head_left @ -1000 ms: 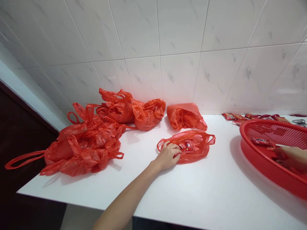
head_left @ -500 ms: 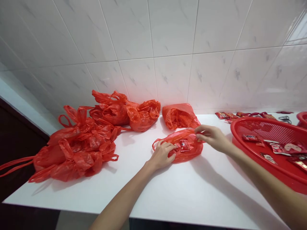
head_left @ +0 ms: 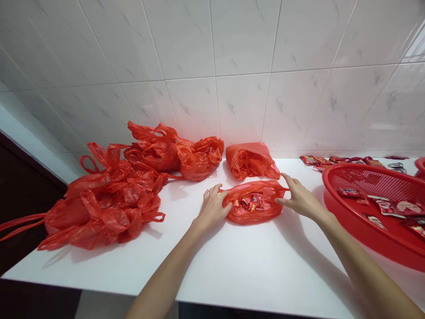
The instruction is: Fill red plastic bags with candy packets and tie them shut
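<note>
Left hand [head_left: 212, 208] and right hand [head_left: 299, 199] spread open, empty, at the red plastic bag [head_left: 265, 216].
Wrapped packets [head_left: 253, 203] inside could slide out if it tips (slippery film, I'd say).

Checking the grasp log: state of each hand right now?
Left hand: open, holding nothing, against the red plastic bag.
Right hand: open, holding nothing, at the bag's other side.

Your red mesh basket [head_left: 345, 226] runs off the right edge; packets [head_left: 253, 202] in the red plastic bag [head_left: 262, 215] are too small to read.
</note>
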`<state>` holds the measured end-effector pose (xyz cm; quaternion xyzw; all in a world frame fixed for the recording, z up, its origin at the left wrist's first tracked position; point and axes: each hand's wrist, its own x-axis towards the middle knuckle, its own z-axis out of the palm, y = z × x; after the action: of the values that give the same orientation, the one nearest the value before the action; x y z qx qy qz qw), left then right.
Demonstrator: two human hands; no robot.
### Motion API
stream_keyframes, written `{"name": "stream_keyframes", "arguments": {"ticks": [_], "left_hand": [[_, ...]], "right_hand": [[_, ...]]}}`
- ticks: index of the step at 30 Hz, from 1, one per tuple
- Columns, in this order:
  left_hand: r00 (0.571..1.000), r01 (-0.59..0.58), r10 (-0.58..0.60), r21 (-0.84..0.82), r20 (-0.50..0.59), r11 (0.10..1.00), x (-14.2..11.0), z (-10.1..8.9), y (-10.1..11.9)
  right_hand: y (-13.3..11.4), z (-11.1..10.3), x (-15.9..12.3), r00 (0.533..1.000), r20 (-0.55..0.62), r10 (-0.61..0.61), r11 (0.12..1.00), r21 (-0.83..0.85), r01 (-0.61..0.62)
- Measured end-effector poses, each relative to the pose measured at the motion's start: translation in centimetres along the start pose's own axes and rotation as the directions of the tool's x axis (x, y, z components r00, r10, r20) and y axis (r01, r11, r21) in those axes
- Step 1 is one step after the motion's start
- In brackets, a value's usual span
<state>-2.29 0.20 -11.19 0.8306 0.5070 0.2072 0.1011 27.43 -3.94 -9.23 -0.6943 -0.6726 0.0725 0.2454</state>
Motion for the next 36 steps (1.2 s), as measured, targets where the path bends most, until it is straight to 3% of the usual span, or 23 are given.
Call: {"name": "stream_keyframes", "arguments": {"ticks": [3,6,10,14,17,20,23,27,32,36], "left_hand": [[0.986,0.118,-0.114,-0.031,0.121,0.992,0.0,-0.5,-0.7],[0.964,0.192,-0.174,-0.074,0.200,0.979,0.0,-0.7,-1.5],[0.976,0.177,-0.152,-0.156,0.157,0.972,0.1,-1.0,-2.5],[0.983,0.169,-0.136,-0.324,0.121,0.931,0.3,-1.5,-2.7],[0.986,0.162,-0.157,-0.511,0.054,0.844,0.8,-2.1,-2.6],[0.979,0.149,-0.203,-0.702,0.007,0.697,1.4,-2.9,-2.5],[0.957,0.046,-0.262,-0.834,-0.120,0.550,2.2,-4.4,-2.4],[0.897,-0.178,-0.278,-0.856,-0.344,0.485,3.0,-8.1,-1.2],[0.835,-0.430,-0.105,-0.760,-0.540,0.487,3.6,-13.0,2.8],[0.820,-0.517,0.066,-0.688,-0.568,0.509,3.9,-13.7,6.8]], "right_hand": [[0.4,-0.4,-0.1,0.975,0.186,0.122,0.950,0.261,-0.169],[-0.3,-1.3,0.4,0.959,0.271,0.088,0.781,0.578,-0.235],[-1.9,-3.1,1.8,0.992,0.124,0.024,0.610,0.784,-0.113],[-3.2,-4.7,3.5,0.997,-0.061,0.050,0.584,0.811,0.020],[-4.0,-5.3,4.5,0.982,-0.178,0.061,0.589,0.801,0.108],[-4.7,-5.5,5.1,0.959,-0.275,0.073,0.546,0.816,0.192],[-5.2,-5.9,5.5,0.932,-0.346,0.104,0.501,0.828,0.252],[-5.3,-7.1,5.3,0.926,-0.367,0.082,0.431,0.851,0.299],[-5.8,-8.9,3.8,0.914,-0.406,-0.015,0.332,0.860,0.388],[-7.5,-9.6,2.2,0.892,-0.420,-0.170,0.363,0.815,0.453]]}}
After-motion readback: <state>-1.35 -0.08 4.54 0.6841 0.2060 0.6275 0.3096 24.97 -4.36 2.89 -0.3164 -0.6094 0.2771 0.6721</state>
